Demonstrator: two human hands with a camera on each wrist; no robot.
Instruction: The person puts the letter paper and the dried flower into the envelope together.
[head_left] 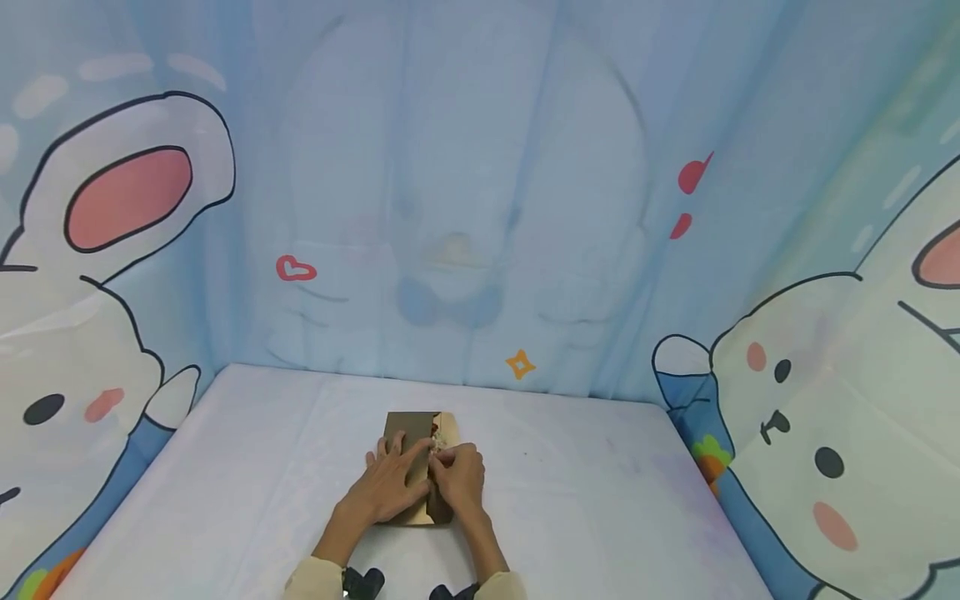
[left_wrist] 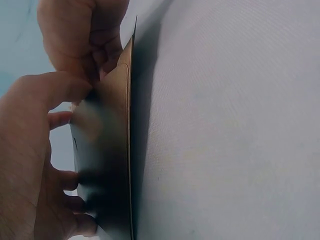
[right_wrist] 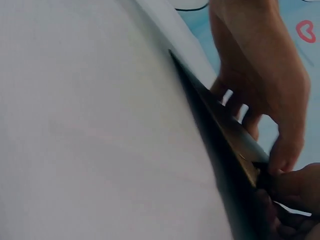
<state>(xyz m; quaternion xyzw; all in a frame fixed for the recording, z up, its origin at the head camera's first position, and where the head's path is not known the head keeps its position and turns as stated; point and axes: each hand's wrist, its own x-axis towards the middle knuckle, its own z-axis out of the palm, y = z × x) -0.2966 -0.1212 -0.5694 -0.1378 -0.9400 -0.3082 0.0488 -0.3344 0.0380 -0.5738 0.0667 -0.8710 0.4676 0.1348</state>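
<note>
A flat brown paper folder (head_left: 408, 423) lies on the white table, with a lighter tan strip (head_left: 449, 429) along its right side. Small whitish and red detail shows where the two meet. My left hand (head_left: 386, 487) rests on the brown cover, fingers spread and their tips pressing it. At the cover's right edge, my right hand (head_left: 463, 477) has its fingers curled in and pinches the folder's edge close to the left thumb. In the left wrist view the folder (left_wrist: 112, 130) appears side-on as thin layers. The right fingertips are partly hidden behind the edge.
The white-covered table (head_left: 600, 500) spreads around the folder. A blue curtain (head_left: 465, 167) with printed rabbits hangs behind and at both sides. Dark wrist camera mounts (head_left: 363, 583) sit beside light sleeves (head_left: 315, 578) at the bottom.
</note>
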